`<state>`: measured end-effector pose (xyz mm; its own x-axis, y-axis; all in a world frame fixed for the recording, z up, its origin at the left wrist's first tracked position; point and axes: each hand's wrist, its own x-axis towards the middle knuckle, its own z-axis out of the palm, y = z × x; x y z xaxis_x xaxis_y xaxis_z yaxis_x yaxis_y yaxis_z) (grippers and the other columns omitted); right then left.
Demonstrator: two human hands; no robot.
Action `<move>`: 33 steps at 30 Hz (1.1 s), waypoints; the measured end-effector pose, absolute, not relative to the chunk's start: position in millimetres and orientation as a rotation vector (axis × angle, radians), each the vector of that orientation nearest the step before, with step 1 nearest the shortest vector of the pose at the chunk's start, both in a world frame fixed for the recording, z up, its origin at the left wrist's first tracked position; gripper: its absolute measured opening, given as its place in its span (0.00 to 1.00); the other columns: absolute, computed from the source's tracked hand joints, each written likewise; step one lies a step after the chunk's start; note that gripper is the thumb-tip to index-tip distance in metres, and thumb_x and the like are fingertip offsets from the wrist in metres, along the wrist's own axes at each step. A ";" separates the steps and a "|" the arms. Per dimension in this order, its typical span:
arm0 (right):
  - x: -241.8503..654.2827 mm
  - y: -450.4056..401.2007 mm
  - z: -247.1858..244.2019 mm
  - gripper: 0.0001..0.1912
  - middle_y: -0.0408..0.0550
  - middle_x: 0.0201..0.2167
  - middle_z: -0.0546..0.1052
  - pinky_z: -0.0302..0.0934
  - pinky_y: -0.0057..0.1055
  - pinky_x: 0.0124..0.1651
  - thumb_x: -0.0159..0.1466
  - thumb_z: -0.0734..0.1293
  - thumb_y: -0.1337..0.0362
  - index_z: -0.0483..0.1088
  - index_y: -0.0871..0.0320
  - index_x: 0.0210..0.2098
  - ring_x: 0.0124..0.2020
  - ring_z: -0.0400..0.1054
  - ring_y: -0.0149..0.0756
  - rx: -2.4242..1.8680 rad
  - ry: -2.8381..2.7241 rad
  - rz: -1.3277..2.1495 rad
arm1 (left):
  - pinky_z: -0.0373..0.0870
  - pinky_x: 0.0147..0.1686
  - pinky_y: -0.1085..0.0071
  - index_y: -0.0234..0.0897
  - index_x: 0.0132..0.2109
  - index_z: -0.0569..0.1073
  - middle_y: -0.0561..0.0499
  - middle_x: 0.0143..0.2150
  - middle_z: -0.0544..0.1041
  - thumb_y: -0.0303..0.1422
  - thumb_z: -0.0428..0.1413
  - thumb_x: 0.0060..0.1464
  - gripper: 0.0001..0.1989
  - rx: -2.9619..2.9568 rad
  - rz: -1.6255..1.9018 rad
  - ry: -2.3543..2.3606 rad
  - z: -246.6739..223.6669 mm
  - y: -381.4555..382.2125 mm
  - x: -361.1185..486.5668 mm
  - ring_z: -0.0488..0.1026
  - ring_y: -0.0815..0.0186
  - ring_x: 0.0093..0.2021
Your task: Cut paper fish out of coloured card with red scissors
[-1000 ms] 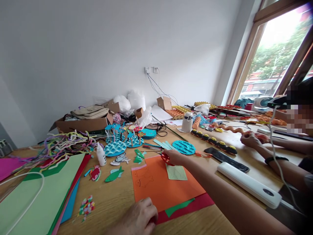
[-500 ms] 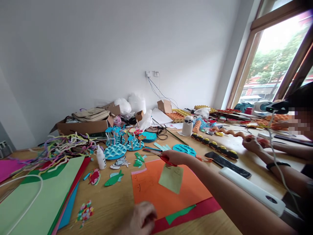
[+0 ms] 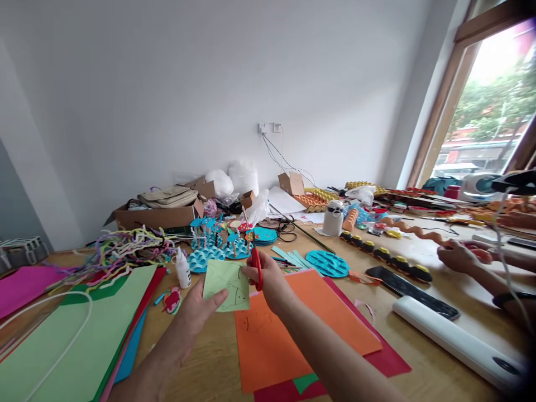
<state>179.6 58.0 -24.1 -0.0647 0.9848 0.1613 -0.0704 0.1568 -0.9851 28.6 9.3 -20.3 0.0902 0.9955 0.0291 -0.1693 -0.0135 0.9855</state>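
Observation:
My left hand pinches the left edge of a light green paper piece with dark drawn lines, its thumb on the front. My right hand is closed round red-handled scissors, whose blades point up and away from me beside the paper's right edge. Fingertips of my right hand touch that upper right edge. Below and to the right, an orange sheet with pencil marks lies on a dark red sheet, a green scrap near its lower edge.
A white glue bottle, blue wavy discs and paper fish stand or lie beyond my hands. Coloured sheets are at left. A black phone, a white device and a co-worker's hands are at right.
The light green paper has been lifted off the orange sheet into my left hand. My right hand has brought the scissors left to the paper. The view has turned slightly left.

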 end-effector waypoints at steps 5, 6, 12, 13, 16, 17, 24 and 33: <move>179.5 55.2 -36.0 0.12 0.37 0.21 0.64 0.51 0.24 0.23 0.46 0.68 0.62 0.60 0.58 0.25 0.19 0.55 0.24 -0.920 -1.169 1.239 | 0.70 0.42 0.61 0.34 0.40 0.75 0.46 0.36 0.81 0.35 0.64 0.36 0.19 1.116 1.268 1.078 -36.2 23.4 18.9 0.75 0.53 0.41; 181.9 54.9 -37.3 0.12 0.38 0.22 0.66 0.50 0.24 0.23 0.47 0.68 0.62 0.60 0.58 0.26 0.19 0.55 0.24 -0.895 -1.164 1.259 | 0.71 0.39 0.63 0.34 0.39 0.75 0.46 0.35 0.81 0.35 0.63 0.36 0.19 1.129 1.265 1.118 -37.9 25.9 15.9 0.76 0.54 0.39; 190.2 51.7 -37.1 0.12 0.38 0.22 0.67 0.50 0.23 0.23 0.45 0.69 0.64 0.61 0.58 0.26 0.21 0.56 0.25 -0.869 -1.329 1.380 | 0.65 0.20 0.72 0.35 0.38 0.76 0.50 0.25 0.79 0.34 0.62 0.32 0.20 1.245 1.159 1.351 -39.1 33.7 3.7 0.73 0.61 0.24; 189.4 51.1 -36.7 0.12 0.37 0.20 0.65 0.49 0.23 0.22 0.45 0.69 0.65 0.60 0.58 0.25 0.20 0.55 0.25 -0.881 -1.359 1.386 | 0.64 0.19 0.73 0.35 0.38 0.76 0.51 0.24 0.78 0.35 0.62 0.32 0.20 1.271 1.143 1.345 -37.4 33.4 2.8 0.72 0.63 0.23; 185.3 51.2 -38.1 0.11 0.34 0.17 0.61 0.45 0.23 0.21 0.45 0.67 0.67 0.58 0.57 0.24 0.18 0.52 0.24 -0.930 -1.407 1.334 | 0.62 0.18 0.75 0.33 0.38 0.76 0.53 0.21 0.76 0.36 0.62 0.33 0.20 1.345 1.106 1.342 -30.4 31.5 -0.6 0.68 0.67 0.20; 184.0 52.1 -39.6 0.10 0.34 0.17 0.60 0.45 0.23 0.21 0.45 0.66 0.67 0.58 0.57 0.23 0.18 0.51 0.24 -0.952 -1.421 1.293 | 0.62 0.19 0.75 0.33 0.38 0.76 0.53 0.21 0.75 0.36 0.62 0.33 0.20 1.359 1.097 1.343 -28.3 31.3 -2.2 0.67 0.68 0.20; 180.0 59.3 -54.5 0.08 0.36 0.17 0.59 0.45 0.24 0.22 0.46 0.64 0.65 0.56 0.57 0.22 0.20 0.51 0.26 -1.093 -1.545 1.027 | 0.68 0.26 0.72 0.34 0.38 0.75 0.53 0.24 0.76 0.39 0.62 0.35 0.20 1.276 1.160 1.275 -25.2 32.5 -8.4 0.71 0.65 0.25; 174.1 51.9 -48.2 0.10 0.36 0.17 0.60 0.49 0.24 0.22 0.47 0.65 0.64 0.57 0.57 0.22 0.20 0.53 0.26 -1.008 -1.356 1.061 | 0.66 0.26 0.73 0.37 0.47 0.71 0.47 0.37 0.77 0.42 0.56 0.49 0.20 1.173 1.256 1.027 -29.1 15.3 7.8 0.71 0.64 0.31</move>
<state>174.1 51.9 -48.2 -0.0512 0.9694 0.2400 -0.0002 0.2403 -0.9707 7.8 15.3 -29.1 0.0689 0.9961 0.0552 -0.1437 -0.0448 0.9886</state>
